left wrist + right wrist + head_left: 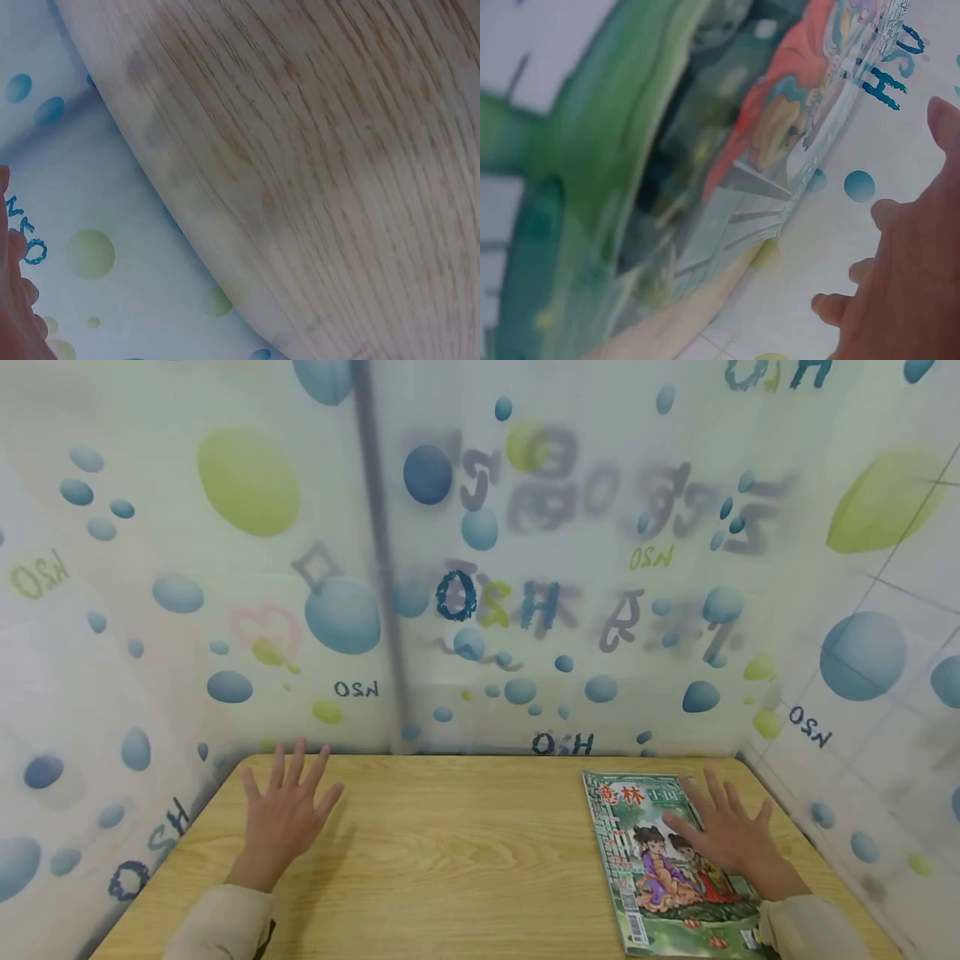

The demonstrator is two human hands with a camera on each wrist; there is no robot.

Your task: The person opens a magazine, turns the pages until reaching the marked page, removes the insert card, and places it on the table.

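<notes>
A magazine (675,868) with a green illustrated cover of two cartoon figures lies on the right part of the wooden table (450,852). My right hand (731,835) is over its right side with the fingers spread, overlapping the cover in the head view. The right wrist view shows the cover (727,150) close up and blurred, with the right hand (907,255) at the edge. On the left, my left hand (283,814) is held over the table with fingers spread and nothing in it. Only part of the left hand (15,292) shows in the left wrist view.
A pale curtain (465,560) printed with blue and green drops and H2O lettering hangs behind the table's far edge. Similar printed sheets (862,652) stand along the right and left sides. Bare wood lies between the two hands.
</notes>
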